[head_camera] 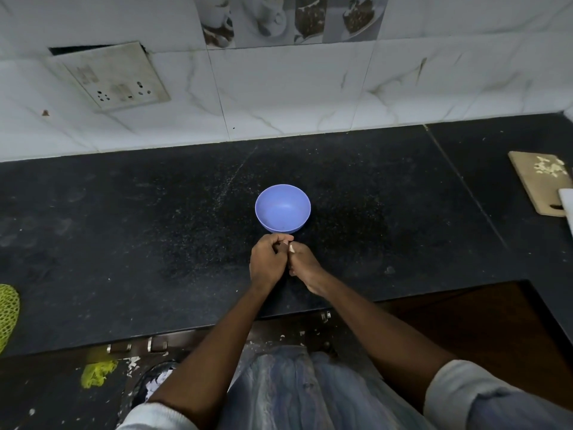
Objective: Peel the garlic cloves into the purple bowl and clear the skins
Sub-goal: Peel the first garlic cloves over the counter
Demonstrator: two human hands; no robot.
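Pale garlic clove (291, 248) pinched between left hand (267, 261) and right hand (305, 264), just before the empty purple bowl (282, 208) on the black counter (124, 228); likely light, firm, papery-skinned, best gripped by its ends.

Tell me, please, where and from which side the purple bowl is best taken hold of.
Probably by its rim: the purple bowl stands upright and open, apparently empty. Pinch the right or far edge from above; the left hand and right hand, busy with a garlic clove, crowd the near side.
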